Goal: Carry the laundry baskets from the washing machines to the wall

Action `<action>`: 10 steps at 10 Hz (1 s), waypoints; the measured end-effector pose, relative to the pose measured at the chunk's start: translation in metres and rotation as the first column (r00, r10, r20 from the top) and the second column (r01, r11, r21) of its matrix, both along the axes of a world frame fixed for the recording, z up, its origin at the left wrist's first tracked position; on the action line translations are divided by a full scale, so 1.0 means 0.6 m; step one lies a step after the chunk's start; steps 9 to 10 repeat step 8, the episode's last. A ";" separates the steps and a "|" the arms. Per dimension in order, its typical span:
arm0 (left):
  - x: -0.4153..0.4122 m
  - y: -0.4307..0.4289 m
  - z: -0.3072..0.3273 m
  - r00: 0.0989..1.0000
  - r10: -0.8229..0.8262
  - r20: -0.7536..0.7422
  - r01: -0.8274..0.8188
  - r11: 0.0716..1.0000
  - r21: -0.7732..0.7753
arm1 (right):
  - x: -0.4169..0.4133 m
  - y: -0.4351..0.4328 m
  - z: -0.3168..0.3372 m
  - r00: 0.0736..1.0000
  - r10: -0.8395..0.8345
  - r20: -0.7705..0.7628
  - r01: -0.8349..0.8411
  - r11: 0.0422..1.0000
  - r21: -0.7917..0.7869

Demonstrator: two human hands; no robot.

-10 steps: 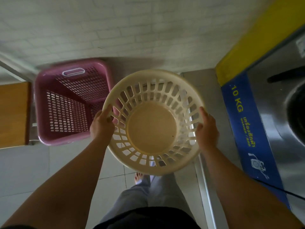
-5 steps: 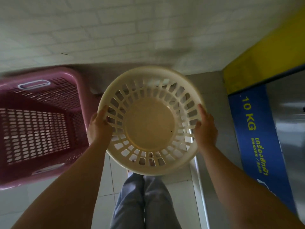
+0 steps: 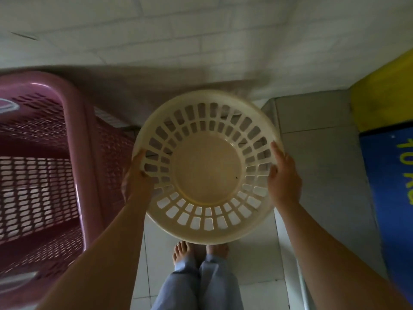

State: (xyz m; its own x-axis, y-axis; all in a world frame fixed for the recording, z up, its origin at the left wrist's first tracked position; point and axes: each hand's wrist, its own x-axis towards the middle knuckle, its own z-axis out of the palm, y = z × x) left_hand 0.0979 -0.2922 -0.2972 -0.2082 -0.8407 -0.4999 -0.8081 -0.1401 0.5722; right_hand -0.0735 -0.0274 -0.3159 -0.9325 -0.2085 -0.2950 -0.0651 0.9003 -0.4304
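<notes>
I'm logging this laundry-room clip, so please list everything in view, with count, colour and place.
Round basket: one, cream, empty, held in the centre above the floor.
Rectangular basket: one, pink, on the floor at left by the wall.
Brick wall: one, white, across the top.
Tiled floor: pale grey, below.
Machine panel: blue with yellow "10 KG" lettering, yellow band above, far right.
Trousers: grey-blue, bottom centre.
Bare feet: two, under the round basket.
Left hand: gripping the rim's left side.
Right hand: gripping the rim's right side.
</notes>
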 end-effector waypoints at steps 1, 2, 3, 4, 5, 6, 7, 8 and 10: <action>0.009 -0.009 -0.040 0.996 -0.081 0.040 0.079 0.996 0.032 | 0.003 -0.007 -0.039 1.000 0.014 -0.015 -0.014 1.000 -0.002; 0.012 -0.022 -0.072 0.979 -0.200 0.032 0.196 0.976 0.090 | 0.000 -0.010 -0.065 1.000 0.010 0.011 -0.010 1.000 0.001; 0.009 -0.031 -0.098 0.965 -0.261 -0.024 0.262 0.961 0.090 | -0.007 -0.013 -0.082 0.999 0.039 0.016 -0.039 0.999 -0.002; -0.001 -0.035 -0.106 0.943 -0.327 0.065 0.318 0.941 0.113 | -0.013 -0.018 -0.085 0.993 0.106 0.060 -0.109 0.993 0.049; -0.010 -0.029 -0.081 0.850 -0.451 0.273 0.427 0.892 0.147 | -0.009 -0.025 -0.071 0.989 0.113 0.098 -0.123 0.987 0.104; -0.008 -0.008 -0.026 0.784 -0.521 0.337 0.523 0.847 0.091 | 0.015 -0.028 -0.026 0.981 0.186 0.062 -0.194 0.965 0.173; 0.003 0.004 0.036 0.705 -0.603 0.373 0.648 0.762 0.006 | 0.040 -0.038 0.045 0.965 0.259 0.027 -0.260 0.948 0.186; 0.019 0.011 0.120 0.662 -0.671 0.332 0.726 0.685 -0.062 | 0.062 -0.056 0.140 0.932 0.362 -0.035 -0.351 0.920 0.175; 0.019 0.011 0.120 0.662 -0.671 0.332 0.726 0.685 -0.062 | 0.062 -0.056 0.140 0.932 0.362 -0.035 -0.351 0.920 0.175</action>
